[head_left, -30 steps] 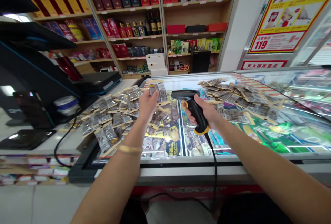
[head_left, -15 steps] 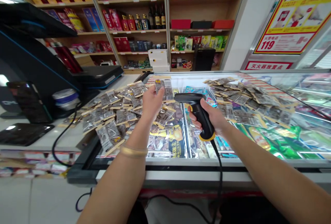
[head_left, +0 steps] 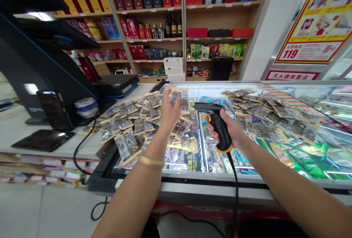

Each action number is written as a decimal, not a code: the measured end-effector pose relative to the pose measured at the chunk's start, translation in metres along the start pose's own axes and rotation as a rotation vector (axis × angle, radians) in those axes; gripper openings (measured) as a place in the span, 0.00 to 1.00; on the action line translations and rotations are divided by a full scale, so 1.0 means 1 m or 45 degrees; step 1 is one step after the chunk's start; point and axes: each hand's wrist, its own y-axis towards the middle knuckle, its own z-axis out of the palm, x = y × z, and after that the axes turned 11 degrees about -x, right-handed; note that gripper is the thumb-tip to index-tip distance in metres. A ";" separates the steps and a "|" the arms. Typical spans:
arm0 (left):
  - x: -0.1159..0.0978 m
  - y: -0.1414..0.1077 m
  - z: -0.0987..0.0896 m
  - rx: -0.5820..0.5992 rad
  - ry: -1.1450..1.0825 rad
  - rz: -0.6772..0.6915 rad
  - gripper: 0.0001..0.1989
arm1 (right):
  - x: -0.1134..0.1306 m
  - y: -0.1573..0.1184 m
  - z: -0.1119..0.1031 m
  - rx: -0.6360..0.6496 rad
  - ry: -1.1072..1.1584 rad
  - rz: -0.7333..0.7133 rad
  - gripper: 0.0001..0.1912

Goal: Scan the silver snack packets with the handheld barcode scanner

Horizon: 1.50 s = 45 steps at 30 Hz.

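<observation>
My right hand (head_left: 229,128) is wrapped around the handle of a black and yellow barcode scanner (head_left: 221,130), its head directed to the left. A cable hangs from the handle's lower end. Opposite the scanner's head, my left hand (head_left: 169,113) has its thumb and fingers around a small clear snack packet (head_left: 176,95); the hand partly covers it. Similar packets with tan edges form a loose pile (head_left: 140,115) about my left hand. A second pile of packets (head_left: 264,109) lies to the right of the scanner.
Both piles rest on the glass top of a chest freezer (head_left: 192,186) with packaged goods inside. At left are a counter scale (head_left: 115,84), a phone (head_left: 55,109), a roll of tape (head_left: 86,107) and a black cable. Stocked shelves (head_left: 154,10) stand behind.
The view has swung slightly left and up, so everything sits lower and further right. My left hand's fingers have straightened around the packet. The scanner stays in my right hand.
</observation>
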 end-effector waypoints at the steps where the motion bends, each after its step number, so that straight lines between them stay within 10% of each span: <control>1: -0.001 0.006 -0.005 -0.038 -0.007 -0.005 0.24 | 0.002 0.002 0.003 -0.007 0.002 -0.009 0.29; 8: 0.007 0.058 -0.058 -0.241 0.179 -0.075 0.25 | 0.000 0.035 0.050 0.057 0.074 -0.065 0.26; 15: 0.020 0.043 -0.078 0.267 0.951 -0.141 0.33 | -0.023 0.062 0.092 0.113 0.161 0.055 0.25; 23: 0.029 0.031 -0.070 0.399 1.018 -0.052 0.34 | -0.036 0.066 0.082 0.055 0.190 0.051 0.24; 30: 0.018 0.030 -0.073 0.184 0.965 0.052 0.32 | -0.018 0.053 0.077 0.043 0.239 0.022 0.24; 37: -0.021 0.019 -0.043 0.147 0.787 0.289 0.27 | 0.007 0.011 0.025 -0.072 0.204 -0.084 0.26; 45: -0.071 -0.050 0.058 0.503 0.269 0.491 0.23 | 0.034 -0.075 -0.081 -0.375 0.127 -0.310 0.25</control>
